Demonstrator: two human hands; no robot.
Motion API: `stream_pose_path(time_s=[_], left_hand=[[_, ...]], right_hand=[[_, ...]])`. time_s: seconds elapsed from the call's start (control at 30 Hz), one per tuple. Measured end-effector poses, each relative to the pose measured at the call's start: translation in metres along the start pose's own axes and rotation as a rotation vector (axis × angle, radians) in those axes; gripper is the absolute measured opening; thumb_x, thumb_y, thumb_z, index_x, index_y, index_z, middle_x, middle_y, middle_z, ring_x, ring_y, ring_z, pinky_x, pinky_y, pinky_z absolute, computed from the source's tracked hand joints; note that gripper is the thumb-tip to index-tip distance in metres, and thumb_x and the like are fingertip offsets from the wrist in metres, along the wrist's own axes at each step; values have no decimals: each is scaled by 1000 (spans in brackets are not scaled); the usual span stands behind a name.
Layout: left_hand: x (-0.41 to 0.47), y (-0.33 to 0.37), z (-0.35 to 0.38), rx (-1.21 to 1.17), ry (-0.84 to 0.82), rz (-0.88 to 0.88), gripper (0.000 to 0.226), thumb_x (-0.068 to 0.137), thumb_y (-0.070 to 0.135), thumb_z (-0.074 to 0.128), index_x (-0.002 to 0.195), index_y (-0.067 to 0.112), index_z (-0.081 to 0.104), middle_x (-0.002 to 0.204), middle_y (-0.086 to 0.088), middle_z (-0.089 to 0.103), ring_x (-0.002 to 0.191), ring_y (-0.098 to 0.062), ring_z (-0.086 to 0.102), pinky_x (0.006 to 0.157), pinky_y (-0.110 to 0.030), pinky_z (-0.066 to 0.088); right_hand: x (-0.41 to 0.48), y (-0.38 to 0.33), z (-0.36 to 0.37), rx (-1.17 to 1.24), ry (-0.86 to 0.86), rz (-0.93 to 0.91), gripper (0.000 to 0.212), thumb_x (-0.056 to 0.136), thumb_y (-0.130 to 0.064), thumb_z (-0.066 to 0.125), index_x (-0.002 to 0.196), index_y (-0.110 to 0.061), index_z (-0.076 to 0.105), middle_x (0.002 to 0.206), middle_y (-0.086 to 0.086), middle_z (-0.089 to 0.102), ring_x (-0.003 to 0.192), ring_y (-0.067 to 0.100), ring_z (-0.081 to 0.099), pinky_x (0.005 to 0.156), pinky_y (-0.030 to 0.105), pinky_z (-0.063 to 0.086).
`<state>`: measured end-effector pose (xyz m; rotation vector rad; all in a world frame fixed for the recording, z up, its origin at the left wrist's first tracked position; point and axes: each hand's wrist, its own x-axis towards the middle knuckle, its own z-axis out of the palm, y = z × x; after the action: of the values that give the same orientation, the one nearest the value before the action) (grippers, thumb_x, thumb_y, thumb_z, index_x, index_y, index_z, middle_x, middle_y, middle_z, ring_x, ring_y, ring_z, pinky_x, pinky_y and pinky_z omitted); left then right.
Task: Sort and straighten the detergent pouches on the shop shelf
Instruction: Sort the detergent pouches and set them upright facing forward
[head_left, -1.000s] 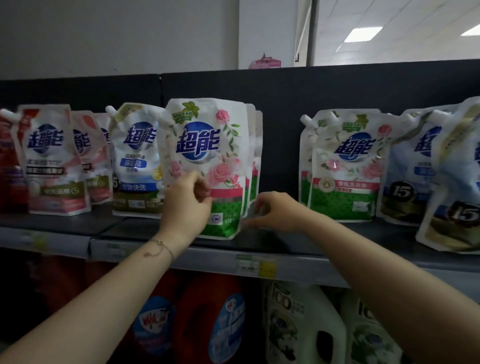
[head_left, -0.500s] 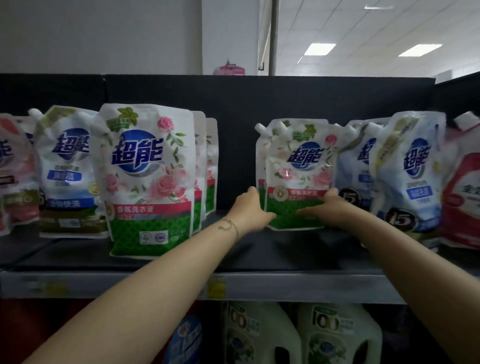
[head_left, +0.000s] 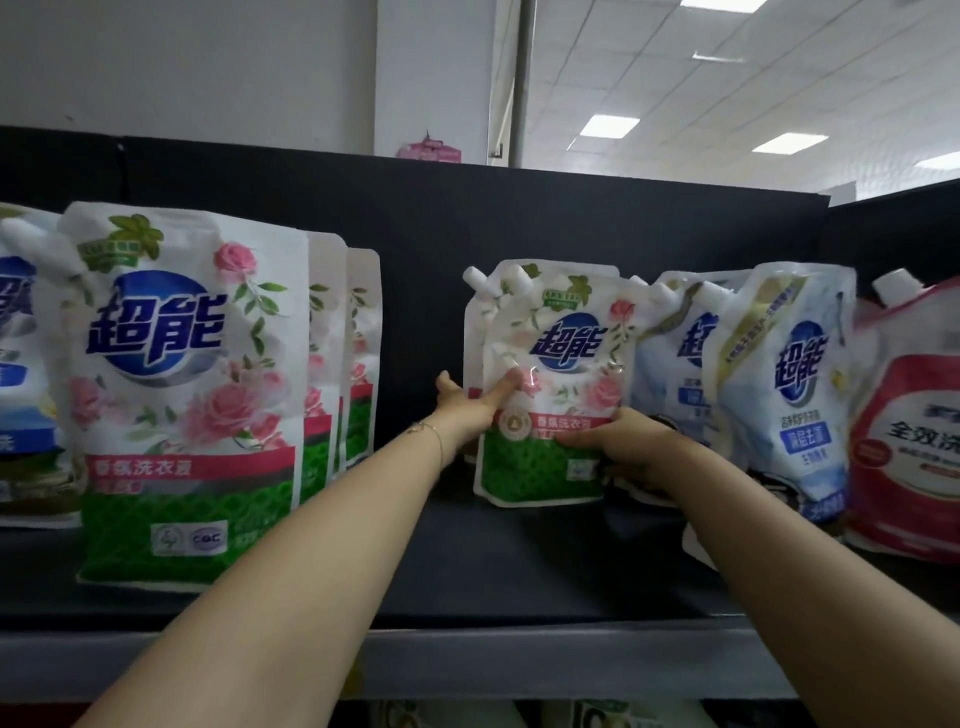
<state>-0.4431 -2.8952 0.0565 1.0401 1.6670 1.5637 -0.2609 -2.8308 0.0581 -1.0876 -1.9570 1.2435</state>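
A small rose-and-green detergent pouch stands mid-shelf, with a second like pouch just behind it. My left hand grips its left edge, thumb across the front. My right hand holds its lower right side, fingers curled onto the green band. To the left a row of larger rose pouches stands upright at the shelf front. Blue-and-white pouches lean close on the right, touching the held pouch's side.
A red-and-white pouch sits at the far right. More blue pouches stand at the far left. The dark shelf board shows bare between the two rose groups, with a grey front rail. A black back panel rises behind.
Both hands left the large rose pouches, reached right to the small rose pouch and closed on its two sides. The view swung right and came nearer.
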Motion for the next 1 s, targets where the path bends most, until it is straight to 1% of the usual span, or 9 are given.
stream_pose_path(time_s=[0.1,0.17,0.23,0.37,0.43,0.57,0.73,0.83,1.0], left_hand=[[11,-3,-2,-86,-76,9,131,51,68,80,150,27,4,141,-11,45,121,-32,53,100,-54,44],[15,-6,-3,-159,-109,34,127,42,65,84,144,19,23,125,-9,58,107,-28,62,94,-52,49],[16,-8,-1,-206,-69,56,119,37,63,82,134,11,37,115,-10,63,99,-25,66,91,-47,53],[15,-10,-2,-203,81,108,104,26,67,80,109,12,52,105,-10,68,91,-23,68,87,-42,55],[15,-11,-5,-179,126,124,99,22,71,79,100,15,54,101,-8,69,90,-22,68,87,-42,55],[12,-12,-13,-123,196,114,103,18,78,77,97,17,54,99,-5,68,90,-22,67,87,-43,55],[2,-15,-29,-134,349,127,83,39,65,84,98,15,53,97,-2,65,89,-20,64,82,-37,53],[-1,-18,-41,-171,433,167,90,36,65,83,103,11,57,98,-3,67,90,-21,65,83,-38,55],[1,-21,-58,-120,481,205,73,55,58,83,103,8,61,102,-3,69,95,-22,66,87,-33,53]], right_hand=[[7,2,-4,-10,0,-14,52,75,-22,80,122,-14,59,119,3,65,94,17,63,78,29,52],[12,2,-6,-22,12,-23,54,73,-23,81,121,-13,60,118,3,65,96,18,63,81,28,50],[17,2,-8,-42,11,-29,53,72,-24,82,120,-13,60,117,3,66,98,18,63,84,29,49],[24,2,-8,-41,-26,-44,35,80,-23,77,107,-19,55,92,-9,62,78,4,58,63,17,45],[25,0,-7,-52,-46,-28,46,77,-27,79,113,-17,53,98,-8,63,84,7,60,68,20,48],[34,4,-1,-86,-23,18,100,52,-49,89,132,-16,40,121,1,58,104,21,60,87,39,54],[36,2,18,-25,-42,21,93,56,-39,91,125,-26,30,115,1,55,101,25,61,73,40,58],[40,-2,34,46,-80,12,89,60,-29,90,125,-25,29,115,0,56,101,21,59,75,38,54],[43,-13,54,13,-202,23,65,60,-31,88,113,-24,51,110,-1,65,100,20,62,86,35,51]])
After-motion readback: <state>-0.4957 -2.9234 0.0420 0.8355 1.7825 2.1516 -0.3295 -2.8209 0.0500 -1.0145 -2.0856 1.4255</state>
